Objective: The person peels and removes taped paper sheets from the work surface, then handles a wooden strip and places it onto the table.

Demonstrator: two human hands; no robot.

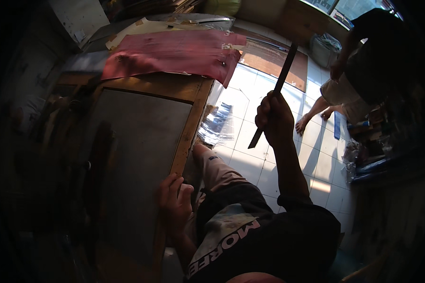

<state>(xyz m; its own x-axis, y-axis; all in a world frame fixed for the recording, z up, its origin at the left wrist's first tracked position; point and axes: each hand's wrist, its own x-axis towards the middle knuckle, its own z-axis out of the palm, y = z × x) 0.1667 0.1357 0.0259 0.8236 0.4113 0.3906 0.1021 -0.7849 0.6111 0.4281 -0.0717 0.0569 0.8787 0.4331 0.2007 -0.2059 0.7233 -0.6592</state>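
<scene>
My right hand (273,115) is raised over the tiled floor, its fingers closed round a long, dark, flat bar (286,70). The bar slants up and away, with an angled lower end below my fist. At its far end it overlaps a dim brown board-like shape (303,21); I cannot tell whether the two are joined. Low on the near side, my left hand (174,203) rests at the wooden edge of the workbench (180,158), fingers loosely bent and slightly apart, holding nothing. A grey panel (141,127) fills the bench top inside its wooden frame.
A wrinkled red sheet (174,54) drapes over the bench's far end, above cream sheets (148,29). Clear plastic (217,123) lies beside the bench. Another person (363,70) stands barefoot at the right, near a blue strip (337,125) and dark clutter (378,160). The left side is dim.
</scene>
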